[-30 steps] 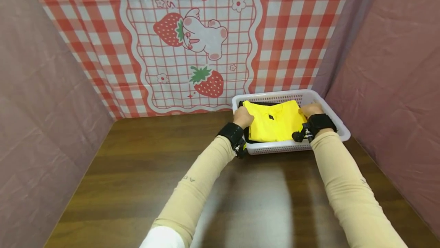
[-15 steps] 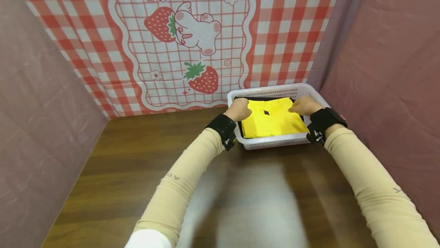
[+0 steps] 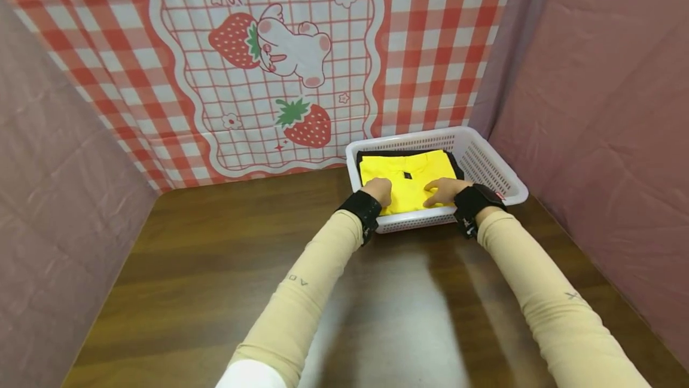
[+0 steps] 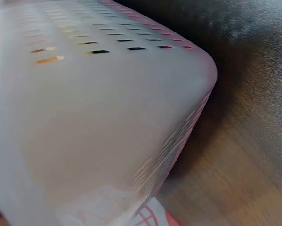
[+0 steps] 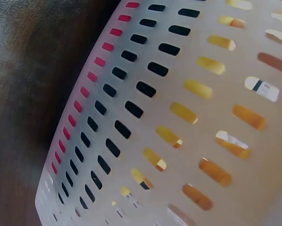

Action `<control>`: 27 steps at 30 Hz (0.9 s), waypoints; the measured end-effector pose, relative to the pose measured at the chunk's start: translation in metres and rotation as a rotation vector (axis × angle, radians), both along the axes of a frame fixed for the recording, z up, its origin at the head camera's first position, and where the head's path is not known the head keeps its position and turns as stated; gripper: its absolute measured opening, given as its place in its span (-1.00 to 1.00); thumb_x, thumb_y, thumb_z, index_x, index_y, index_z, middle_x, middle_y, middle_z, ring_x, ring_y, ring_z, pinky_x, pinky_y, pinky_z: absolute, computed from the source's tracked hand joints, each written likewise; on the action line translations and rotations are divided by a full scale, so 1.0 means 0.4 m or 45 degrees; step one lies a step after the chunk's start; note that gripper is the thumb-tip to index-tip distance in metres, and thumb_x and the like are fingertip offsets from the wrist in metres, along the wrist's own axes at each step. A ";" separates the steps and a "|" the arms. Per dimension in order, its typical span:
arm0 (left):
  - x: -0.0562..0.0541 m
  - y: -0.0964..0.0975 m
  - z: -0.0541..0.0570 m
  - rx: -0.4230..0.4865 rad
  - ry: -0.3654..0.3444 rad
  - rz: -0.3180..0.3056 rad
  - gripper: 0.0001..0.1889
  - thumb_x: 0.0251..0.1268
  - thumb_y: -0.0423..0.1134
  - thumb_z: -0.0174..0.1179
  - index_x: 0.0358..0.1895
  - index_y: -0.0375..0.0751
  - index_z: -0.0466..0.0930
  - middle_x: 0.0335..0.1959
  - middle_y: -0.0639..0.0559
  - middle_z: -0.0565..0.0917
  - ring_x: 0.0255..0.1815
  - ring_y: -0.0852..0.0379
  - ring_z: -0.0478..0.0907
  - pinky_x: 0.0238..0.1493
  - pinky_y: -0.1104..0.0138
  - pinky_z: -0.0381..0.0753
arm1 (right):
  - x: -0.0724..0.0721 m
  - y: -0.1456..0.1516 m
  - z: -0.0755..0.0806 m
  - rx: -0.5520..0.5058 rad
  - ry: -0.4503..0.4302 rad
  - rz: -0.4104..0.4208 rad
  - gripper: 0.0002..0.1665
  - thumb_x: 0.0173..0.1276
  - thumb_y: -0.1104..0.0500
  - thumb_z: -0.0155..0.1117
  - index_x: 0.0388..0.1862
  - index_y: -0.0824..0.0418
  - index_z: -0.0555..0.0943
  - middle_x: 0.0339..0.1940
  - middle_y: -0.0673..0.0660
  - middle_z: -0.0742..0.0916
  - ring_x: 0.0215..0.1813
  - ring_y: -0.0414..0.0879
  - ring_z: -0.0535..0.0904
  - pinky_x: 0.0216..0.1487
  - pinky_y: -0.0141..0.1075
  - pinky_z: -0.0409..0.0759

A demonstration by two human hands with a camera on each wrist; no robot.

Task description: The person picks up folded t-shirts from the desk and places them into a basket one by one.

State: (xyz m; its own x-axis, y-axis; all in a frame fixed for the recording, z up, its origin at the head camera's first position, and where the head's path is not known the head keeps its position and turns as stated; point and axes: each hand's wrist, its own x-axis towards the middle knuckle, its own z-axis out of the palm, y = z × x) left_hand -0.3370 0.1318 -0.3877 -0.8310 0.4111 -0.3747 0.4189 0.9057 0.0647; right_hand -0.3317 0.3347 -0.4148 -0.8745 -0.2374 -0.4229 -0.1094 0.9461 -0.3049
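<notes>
A folded yellow shirt (image 3: 411,188) with a dark neck label lies in a white plastic basket (image 3: 500,170), on top of black folded cloth (image 3: 456,164). At the shirt's front left corner is my left hand (image 3: 378,189); its fingertips are hidden, so its hold is unclear. My right hand (image 3: 448,189) rests on the front right part of the shirt, thumb and fingers apart. Both wrist views are filled by the basket's outer wall (image 4: 98,108), and the hands' work is hidden there. Through the slots in the right wrist view, pink, black and yellow layers show.
The basket stands on a brown wooden table (image 3: 226,268) at the back right. Behind it hangs a red-checked strawberry cloth (image 3: 290,77). Pink curtains (image 3: 592,107) close off both sides. Inside the basket, a gap lies right of the cloth stack.
Both hands have left the shirt's side edges, rising briefly, and now lie nearer its front edge. The right hand moved left and toward the front. The head view shifted slightly; the shirt lies flat.
</notes>
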 end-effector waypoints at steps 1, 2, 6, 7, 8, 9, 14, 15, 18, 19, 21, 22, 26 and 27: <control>-0.004 0.001 -0.005 -0.007 -0.012 0.009 -0.71 0.39 -0.26 0.01 0.06 -0.20 0.61 0.07 -0.01 0.65 -0.14 0.11 0.44 -0.06 0.34 0.46 | -0.015 0.010 -0.021 -0.005 0.007 0.008 -0.12 0.25 -0.23 0.25 0.39 0.29 0.35 0.42 0.38 0.41 0.46 0.35 0.24 0.44 0.10 0.28; -0.009 0.002 -0.011 -0.010 -0.027 0.019 -0.70 0.39 -0.26 0.01 0.08 -0.20 0.61 0.09 -0.01 0.65 -0.14 0.10 0.43 -0.07 0.34 0.45 | -0.031 0.021 -0.044 -0.004 0.013 0.014 -0.10 0.24 -0.25 0.25 0.39 0.26 0.36 0.42 0.36 0.42 0.46 0.34 0.24 0.43 0.09 0.29; -0.021 0.004 -0.038 -0.020 -0.045 0.027 -0.69 0.41 -0.25 0.00 0.11 -0.19 0.60 0.11 0.00 0.64 -0.14 0.12 0.42 -0.14 0.37 0.42 | -0.004 -0.013 -0.020 0.014 -0.006 -0.001 -0.15 0.30 -0.18 0.22 0.39 0.32 0.33 0.43 0.39 0.40 0.46 0.36 0.22 0.44 0.10 0.27; -0.020 0.003 -0.041 -0.024 -0.045 0.023 -0.69 0.41 -0.24 -0.01 0.10 -0.19 0.60 0.10 0.01 0.64 -0.16 0.13 0.42 -0.17 0.38 0.41 | 0.020 -0.040 0.015 0.037 -0.051 -0.020 -0.18 0.32 -0.09 0.21 0.40 0.39 0.29 0.44 0.44 0.35 0.48 0.39 0.17 0.47 0.16 0.20; -0.018 0.002 -0.044 -0.024 -0.044 0.019 -0.69 0.42 -0.24 -0.02 0.09 -0.19 0.61 0.09 0.01 0.65 -0.17 0.13 0.41 -0.19 0.38 0.39 | 0.036 -0.056 0.033 0.043 -0.059 -0.025 -0.21 0.34 -0.03 0.18 0.39 0.42 0.28 0.43 0.47 0.34 0.48 0.41 0.16 0.48 0.16 0.19; -0.015 0.000 -0.044 -0.022 -0.039 0.014 -0.70 0.42 -0.24 -0.02 0.08 -0.19 0.61 0.07 0.01 0.65 -0.19 0.13 0.41 -0.21 0.38 0.38 | 0.056 -0.072 0.057 0.045 -0.064 -0.031 -0.23 0.35 0.00 0.17 0.38 0.45 0.28 0.43 0.48 0.33 0.48 0.42 0.15 0.48 0.16 0.18; 0.002 -0.012 -0.035 0.014 0.013 0.009 -0.72 0.42 -0.25 0.00 0.02 -0.22 0.64 0.03 -0.01 0.68 -0.21 0.12 0.45 -0.22 0.37 0.40 | 0.071 -0.088 0.074 0.030 -0.060 -0.044 -0.24 0.35 0.02 0.15 0.38 0.47 0.28 0.42 0.49 0.33 0.47 0.41 0.16 0.49 0.16 0.18; 0.006 -0.014 -0.033 0.027 0.040 0.007 -0.73 0.41 -0.25 0.00 0.01 -0.22 0.65 0.03 -0.01 0.69 -0.20 0.12 0.46 -0.21 0.37 0.42 | 0.071 -0.089 0.074 0.029 -0.057 -0.048 -0.24 0.35 0.02 0.15 0.38 0.46 0.28 0.42 0.49 0.34 0.47 0.41 0.17 0.49 0.16 0.18; 0.019 -0.021 -0.026 0.097 0.100 0.017 -0.74 0.37 -0.27 0.04 -0.02 -0.24 0.65 -0.01 -0.03 0.70 -0.21 0.12 0.49 -0.21 0.37 0.45 | 0.073 -0.090 0.071 0.028 -0.038 -0.069 -0.24 0.35 0.03 0.16 0.37 0.47 0.28 0.41 0.50 0.34 0.46 0.41 0.19 0.48 0.15 0.20; 0.023 -0.024 -0.022 0.126 0.111 0.019 -0.75 0.36 -0.28 0.05 -0.05 -0.26 0.66 -0.05 -0.03 0.70 -0.23 0.12 0.49 -0.24 0.39 0.45 | 0.075 -0.090 0.071 0.031 -0.024 -0.076 -0.24 0.35 0.03 0.16 0.37 0.47 0.28 0.41 0.50 0.35 0.46 0.41 0.20 0.47 0.14 0.22; 0.032 -0.030 -0.010 0.177 0.129 0.008 -0.77 0.34 -0.29 0.07 -0.09 -0.28 0.66 -0.16 -0.04 0.67 -0.27 0.12 0.46 -0.31 0.42 0.40 | 0.079 -0.090 0.072 0.033 0.018 -0.092 -0.26 0.34 0.03 0.15 0.35 0.49 0.30 0.38 0.50 0.39 0.43 0.40 0.25 0.45 0.13 0.26; 0.037 -0.035 -0.003 0.209 0.131 0.003 -0.78 0.33 -0.30 0.07 -0.11 -0.30 0.65 -0.22 -0.04 0.64 -0.30 0.12 0.44 -0.35 0.43 0.37 | 0.083 -0.089 0.073 0.027 0.041 -0.105 -0.27 0.34 0.03 0.15 0.33 0.49 0.32 0.37 0.50 0.40 0.42 0.39 0.28 0.45 0.13 0.27; 0.056 -0.059 0.027 0.337 0.149 -0.042 -0.75 0.33 -0.32 0.08 -0.03 -0.36 0.61 -0.18 -0.10 0.63 -0.26 0.10 0.42 -0.32 0.44 0.35 | 0.102 -0.086 0.084 -0.014 0.140 -0.129 -0.31 0.35 0.06 0.13 0.28 0.54 0.36 0.32 0.52 0.45 0.37 0.40 0.33 0.40 0.13 0.32; 0.062 -0.067 0.035 0.375 0.151 -0.050 -0.72 0.33 -0.32 0.08 0.04 -0.36 0.59 -0.10 -0.12 0.65 -0.22 0.09 0.46 -0.26 0.43 0.39 | 0.108 -0.086 0.088 -0.029 0.157 -0.136 -0.32 0.36 0.07 0.12 0.28 0.54 0.36 0.32 0.52 0.45 0.37 0.40 0.33 0.40 0.13 0.32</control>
State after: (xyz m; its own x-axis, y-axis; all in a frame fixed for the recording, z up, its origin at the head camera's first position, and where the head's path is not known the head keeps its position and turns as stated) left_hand -0.3122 0.1050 -0.3736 -0.8429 0.5205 -0.1361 0.4738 0.8380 0.2706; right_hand -0.2886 0.3001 -0.3796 -0.9401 -0.1487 -0.3066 -0.0466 0.9474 -0.3166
